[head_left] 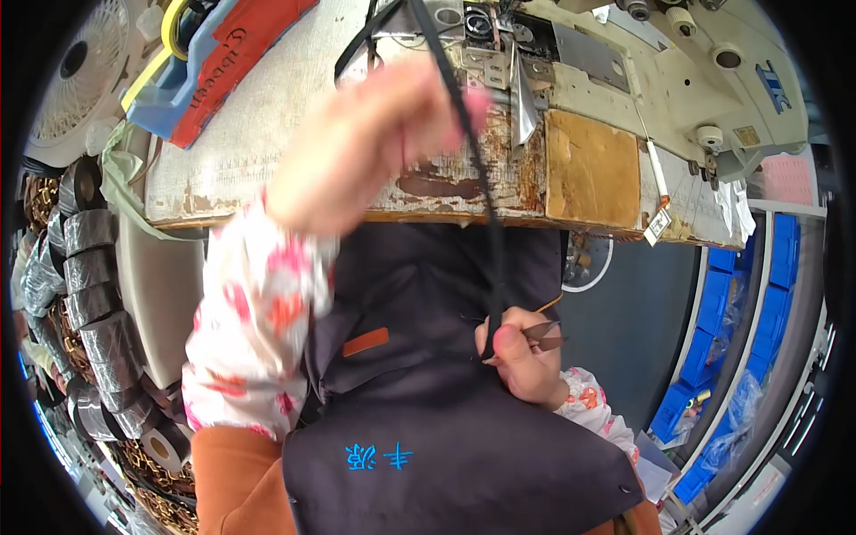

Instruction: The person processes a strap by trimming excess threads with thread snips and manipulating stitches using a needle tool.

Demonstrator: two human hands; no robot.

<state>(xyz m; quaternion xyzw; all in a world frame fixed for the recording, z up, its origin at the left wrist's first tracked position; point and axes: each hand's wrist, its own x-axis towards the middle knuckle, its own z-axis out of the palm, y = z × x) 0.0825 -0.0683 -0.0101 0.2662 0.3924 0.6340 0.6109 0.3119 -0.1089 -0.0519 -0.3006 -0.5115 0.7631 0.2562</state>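
A long narrow black strap (486, 192) runs from the top of the view, past the sewing machine bed, down to my lap. My right hand (530, 357) is closed on its lower end, thumb pressed on top, in front of my dark apron. Two dark pointed tips (546, 336) stick out of that hand; what tool they belong to is hidden. My left hand (361, 143) is raised over the table edge and smeared by motion. The strap crosses its fingertips, but its grip on the strap is unclear.
The sewing machine (744, 98) stands on a worn table (250, 169). A blue and red tape dispenser (218, 67) and a fan (76, 80) are at upper left. Wrapped rolls (111, 348) line the left side. A white-handled tool (657, 169) hangs at right, near blue bins (709, 312).
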